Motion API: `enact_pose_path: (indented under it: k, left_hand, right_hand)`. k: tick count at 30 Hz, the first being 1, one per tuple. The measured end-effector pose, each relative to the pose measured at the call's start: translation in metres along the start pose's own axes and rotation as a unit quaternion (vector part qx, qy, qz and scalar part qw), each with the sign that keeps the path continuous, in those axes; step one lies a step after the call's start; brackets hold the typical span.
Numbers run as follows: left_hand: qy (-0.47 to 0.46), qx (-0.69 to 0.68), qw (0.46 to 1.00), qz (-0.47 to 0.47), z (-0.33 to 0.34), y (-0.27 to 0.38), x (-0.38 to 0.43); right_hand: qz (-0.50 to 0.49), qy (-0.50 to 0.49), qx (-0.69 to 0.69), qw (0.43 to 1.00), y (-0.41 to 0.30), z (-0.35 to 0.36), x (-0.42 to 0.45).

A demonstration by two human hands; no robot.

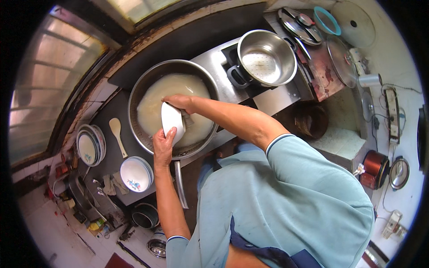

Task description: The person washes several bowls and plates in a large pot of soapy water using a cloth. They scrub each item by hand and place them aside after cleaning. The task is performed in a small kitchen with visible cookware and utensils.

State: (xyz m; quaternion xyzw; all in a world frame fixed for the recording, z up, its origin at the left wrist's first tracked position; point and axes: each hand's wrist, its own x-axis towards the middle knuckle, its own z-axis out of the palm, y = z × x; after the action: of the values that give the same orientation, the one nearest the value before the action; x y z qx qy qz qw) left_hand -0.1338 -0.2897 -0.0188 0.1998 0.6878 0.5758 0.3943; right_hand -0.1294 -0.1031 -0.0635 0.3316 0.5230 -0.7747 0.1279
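My left hand (pixel 163 145) grips the near end of a white bowl (pixel 172 122), thumb on its outside. The bowl is tilted on its side over a large metal pan (pixel 133 114) of cloudy, pale liquid (pixel 154 90). My right hand (pixel 179 101) is at the bowl's far end, closed around a greyish cloth or pad (pixel 188 121) that shows beside the bowl's rim. Part of this cloth is hidden by the hand and bowl. The pan's long metal handle (pixel 181 184) points towards me.
A stack of white bowls (pixel 135 172), a rice paddle (pixel 117 135) and stacked plates (pixel 87 147) sit left of the pan. On the right, a steel pot (pixel 266 60) stands on the gas stove (pixel 276 102). Behind it lie a pressure-cooker lid (pixel 300 26) and a turquoise-rimmed strainer (pixel 326 20).
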Motion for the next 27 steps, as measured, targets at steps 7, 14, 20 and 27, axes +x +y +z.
enact_pose_path:
  k: [7,14,20,27]
  left_hand:
    - [0.002,-0.059,0.997,-0.041,-0.006,-0.001,0.018]
    - [-0.059,0.056,0.997,-0.01,-0.001,-0.004,0.014]
    - [-0.003,0.003,0.999,-0.036,-0.002,0.011,0.023]
    - [-0.057,0.022,0.998,0.004,0.006,0.006,0.016]
  right_hand:
    - [-0.312,0.161,-0.28,0.893,0.004,0.025,-0.028]
    - [-0.015,0.028,0.014,0.999,0.001,-0.017,0.008]
    - [-0.292,0.172,-0.271,0.901,0.006,0.016,-0.021]
    - [0.017,0.005,0.015,1.0,-0.008,-0.02,0.002]
